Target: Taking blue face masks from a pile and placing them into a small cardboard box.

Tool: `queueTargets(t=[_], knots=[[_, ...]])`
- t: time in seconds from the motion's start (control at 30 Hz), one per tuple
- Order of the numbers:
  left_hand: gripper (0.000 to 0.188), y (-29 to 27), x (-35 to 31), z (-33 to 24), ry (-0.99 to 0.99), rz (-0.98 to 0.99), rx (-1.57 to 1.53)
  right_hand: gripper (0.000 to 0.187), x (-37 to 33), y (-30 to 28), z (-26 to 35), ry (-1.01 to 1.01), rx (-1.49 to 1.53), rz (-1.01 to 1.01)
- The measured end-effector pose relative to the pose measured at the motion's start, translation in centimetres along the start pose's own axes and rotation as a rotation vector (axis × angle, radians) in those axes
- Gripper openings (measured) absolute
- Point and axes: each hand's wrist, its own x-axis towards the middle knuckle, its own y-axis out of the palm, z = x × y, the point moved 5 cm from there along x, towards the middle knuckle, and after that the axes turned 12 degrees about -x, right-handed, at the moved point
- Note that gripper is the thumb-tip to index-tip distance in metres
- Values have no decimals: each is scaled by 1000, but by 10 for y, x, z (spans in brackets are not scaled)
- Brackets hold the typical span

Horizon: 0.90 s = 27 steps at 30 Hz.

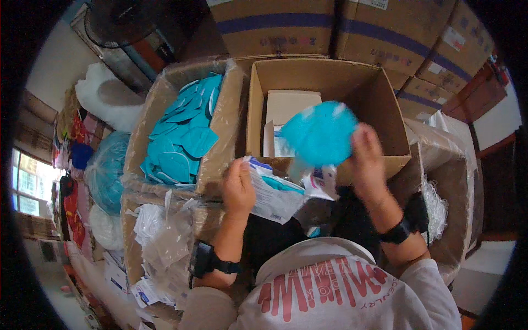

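Observation:
My left hand (238,184) is closed on the upper corner of a printed plastic pouch (275,201). Something teal shows inside that pouch, near its opening. Over the middle carton, my right hand (367,159) grips the edge of a teal face mask (319,133). Motion smears both the mask and the fingers; whether it is one mask or a few layered together I cannot tell. Just below hangs a small white-and-purple packet (320,183), and what supports it is not visible.
A plastic-lined carton (223,148) of teal masks stands at left, with clear bags (170,236) nearer me. The middle carton (324,69) contains white boxes (292,104). At right, another lined carton (454,181) holds white strands (435,212). Sealed cartons (275,30) are stacked behind.

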Motion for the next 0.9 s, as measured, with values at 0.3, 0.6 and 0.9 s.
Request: queueTargets(t=[0.3,0.6,0.9], knots=[[16,3,6,-25,113,58,-9,29,-41,56,44,-459,-647,777],[15,-13,-6,-22,23,20,28,18,-44,85,44,-455,-568,851],[29,-120,-31,42,-240,-300,49,34,48,-4,33,231,342,315]])
